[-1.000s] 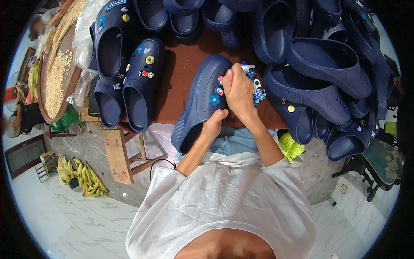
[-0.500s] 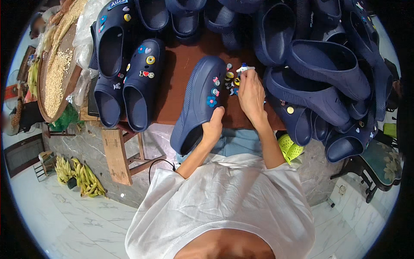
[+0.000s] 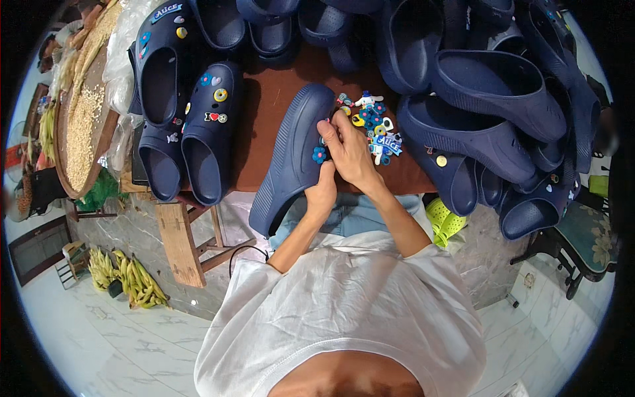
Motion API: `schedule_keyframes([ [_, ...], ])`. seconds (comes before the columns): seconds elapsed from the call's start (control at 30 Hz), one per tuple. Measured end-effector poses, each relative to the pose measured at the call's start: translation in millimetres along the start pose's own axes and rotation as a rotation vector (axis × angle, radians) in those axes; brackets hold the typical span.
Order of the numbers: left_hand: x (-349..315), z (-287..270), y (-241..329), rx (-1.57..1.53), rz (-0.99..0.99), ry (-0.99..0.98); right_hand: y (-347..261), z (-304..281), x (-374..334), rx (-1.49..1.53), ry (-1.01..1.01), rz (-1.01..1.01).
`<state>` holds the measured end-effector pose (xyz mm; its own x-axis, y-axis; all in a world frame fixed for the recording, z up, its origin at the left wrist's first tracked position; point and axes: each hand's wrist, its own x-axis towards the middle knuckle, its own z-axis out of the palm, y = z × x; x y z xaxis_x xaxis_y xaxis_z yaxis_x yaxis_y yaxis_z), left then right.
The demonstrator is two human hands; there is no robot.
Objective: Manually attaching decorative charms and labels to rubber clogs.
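Note:
A navy clog (image 3: 291, 149) stands tilted over the front edge of the brown tabletop (image 3: 264, 99). My left hand (image 3: 322, 194) grips its opening, with the thumb on top. My right hand (image 3: 354, 153) presses against the clog's upper, fingers bent and close together; whatever is under the fingertips is hidden. A blue flower charm (image 3: 319, 155) shows on the clog beside that hand. Just right of my right hand lies a heap of small colourful shoe charms (image 3: 374, 119), among them a blue banner-shaped charm (image 3: 386, 144). Left of the clog stands another navy clog (image 3: 213, 132) with charms fixed on it.
Many navy clogs (image 3: 486, 142) are piled along the back and right of the table. Bright green clogs (image 3: 446, 221) sit below its right front edge. At far left is a round tray (image 3: 66, 149) of pale kernels, with a wooden stool (image 3: 180, 245) below the table.
My right hand has moved left from the charm heap onto the clog's upper, uncovering more of the heap. My left hand still holds the clog. The whole view has shifted slightly.

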<state>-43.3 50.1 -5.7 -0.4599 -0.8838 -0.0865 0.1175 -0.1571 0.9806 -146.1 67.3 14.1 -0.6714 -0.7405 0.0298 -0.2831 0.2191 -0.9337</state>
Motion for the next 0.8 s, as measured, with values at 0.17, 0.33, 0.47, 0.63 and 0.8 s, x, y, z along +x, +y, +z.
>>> schedule_keyframes([
  [0.17,-1,2,4,-0.067,-0.144,0.079,10,6,-3,-0.160,0.080,-0.116],
  [0.33,0,4,10,-0.010,-0.064,0.093,22,7,1,-0.100,0.123,-0.029],
  [0.47,-4,0,5,0.099,-0.008,0.072,23,-11,5,-0.436,0.174,-0.114],
  [0.63,-9,-16,-7,0.162,0.040,-0.011,8,-27,-2,-0.523,0.244,-0.077],
  [0.8,-17,-17,0,-0.326,-0.347,0.056,-12,-21,-24,-0.105,-0.033,-0.020],
])
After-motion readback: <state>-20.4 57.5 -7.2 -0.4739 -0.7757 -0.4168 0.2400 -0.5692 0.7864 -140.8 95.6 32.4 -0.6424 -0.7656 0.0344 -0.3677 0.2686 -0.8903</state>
